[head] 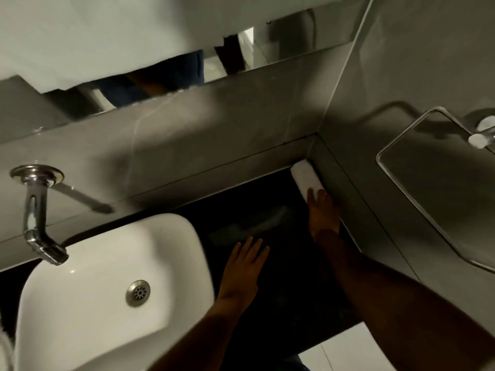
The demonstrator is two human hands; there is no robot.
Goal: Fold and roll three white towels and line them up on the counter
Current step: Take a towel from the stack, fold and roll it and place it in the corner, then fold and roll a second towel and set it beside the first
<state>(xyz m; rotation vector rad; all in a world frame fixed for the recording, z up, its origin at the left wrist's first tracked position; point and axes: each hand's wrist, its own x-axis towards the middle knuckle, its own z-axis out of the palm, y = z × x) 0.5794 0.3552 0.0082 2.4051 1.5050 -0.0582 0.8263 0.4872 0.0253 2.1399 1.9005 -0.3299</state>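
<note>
1. A rolled white towel (305, 178) lies on the dark bench (281, 290), pushed into the far right corner where the back wall meets the side wall. It runs along the side wall, touching or nearly touching it.
2. The right hand (322, 215) lies flat with its fingers stretched out; the fingertips rest on the near end of the towel roll. Its grip is released, with nothing clasped, only a light press on the roll.
3. The left hand (245, 266) is spread palm down over the bench, between the roll and the basin and well apart from the towel. Its grip is likewise released and empty. Whether the palm touches the bench cannot be told.
4. A faint pale smear shows on the bench surface between the two hands; it is too blurred to tell what it is.
5. Left of the hands sits a white basin (88, 303) with a metal drain (138, 293) in its bottom.
6. A chrome tap (37, 210) comes out of the back wall and bends down over the basin.
7. Above the tiles runs a mirror (281, 41), reflecting a large white cloth and dark clothing.
8. On the right-hand wall hangs a chrome towel ring (401, 183).
</note>
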